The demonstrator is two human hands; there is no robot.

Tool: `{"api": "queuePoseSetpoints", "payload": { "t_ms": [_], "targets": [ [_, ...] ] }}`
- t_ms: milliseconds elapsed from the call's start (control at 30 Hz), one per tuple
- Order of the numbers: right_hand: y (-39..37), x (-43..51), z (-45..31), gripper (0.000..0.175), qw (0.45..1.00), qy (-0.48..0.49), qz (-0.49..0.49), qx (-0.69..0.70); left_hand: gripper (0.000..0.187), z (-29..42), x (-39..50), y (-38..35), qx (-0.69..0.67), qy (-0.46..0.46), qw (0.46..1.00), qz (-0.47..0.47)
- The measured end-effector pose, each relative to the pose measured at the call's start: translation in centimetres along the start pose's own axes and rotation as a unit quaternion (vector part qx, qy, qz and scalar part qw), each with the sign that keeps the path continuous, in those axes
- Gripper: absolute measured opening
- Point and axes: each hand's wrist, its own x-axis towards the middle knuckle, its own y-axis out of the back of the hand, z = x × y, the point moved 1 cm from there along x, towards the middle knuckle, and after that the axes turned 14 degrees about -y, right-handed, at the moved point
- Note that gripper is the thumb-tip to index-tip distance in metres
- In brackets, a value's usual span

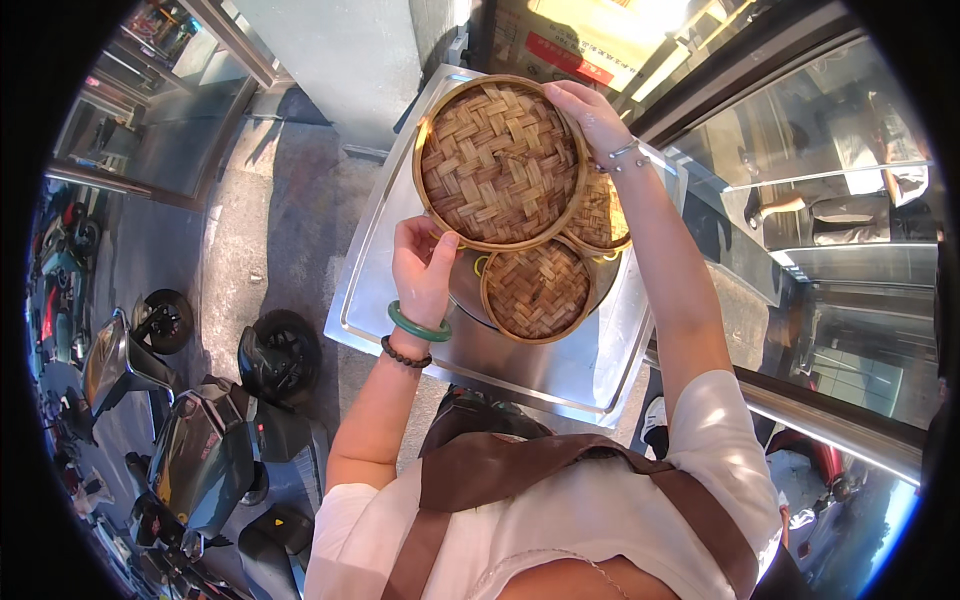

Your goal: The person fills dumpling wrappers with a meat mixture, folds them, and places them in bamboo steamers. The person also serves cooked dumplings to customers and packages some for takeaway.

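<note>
A large round woven bamboo steamer lid is between my hands, above a metal-topped stand. My left hand grips its near left rim, thumb on top. The fingers of my right hand are on its far right rim. Whether the lid is lifted free or rests on a basket beneath, I cannot tell. A smaller bamboo lid lies just nearer to me, and another shows partly under the large lid's right edge. Beneath them is part of a dark round surface.
The stainless steel tabletop has a raised rim. Parked motorbikes stand on the pavement at the left. A glass-panelled frame runs along the right, a printed cardboard box is beyond the table, and a shoe shows near its right corner.
</note>
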Motion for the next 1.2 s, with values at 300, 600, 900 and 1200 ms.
{"api": "queuePoseSetpoints", "payload": {
  "t_ms": [300, 600, 900, 1200],
  "targets": [
    [4.9, -30.2, 11.8, 0.034, 0.960, -0.077, 0.241, 0.119, 0.028, 5.0, -15.1, -4.2, 0.042, 0.210, 0.950, -0.229],
    [4.4, -34.8, 32.9, 0.040, 0.899, -0.253, 0.288, 0.209, 0.032, -8.5, -20.0, -4.6, 0.235, 0.205, 0.893, -0.324],
    [5.1, -37.0, 32.2, 0.048, 0.904, -0.272, 0.322, 0.076, 0.018, -4.4, -19.3, -12.0, 0.398, -0.368, 0.641, -0.543],
    [3.7, -38.9, 33.8, 0.030, 0.867, -0.274, 0.330, 0.252, 0.015, 2.6, -12.7, -13.2, 0.326, -0.463, 0.640, -0.520]
  ]
}}
